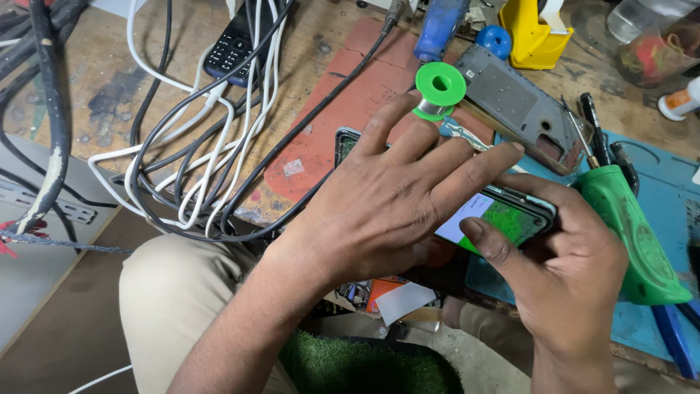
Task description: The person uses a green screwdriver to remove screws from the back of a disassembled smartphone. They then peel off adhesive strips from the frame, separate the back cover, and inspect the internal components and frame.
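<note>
My left hand (397,201) lies with fingers spread over an opened smartphone (503,215), covering most of it; a green circuit area and a white patch show at its right end. My right hand (565,273) grips the phone's right end, thumb pressing on the green board. A green solder spool (440,89) stands just beyond my left fingertips. A green-handled tool (634,233) lies to the right of my right hand.
A grey phone back cover (518,102) lies behind the phone. Tangled white and black cables (204,153) cover the left of the wooden bench, over a keypad phone (230,44). A yellow holder (532,33), a blue mat (671,190) and pens (594,128) sit at the right.
</note>
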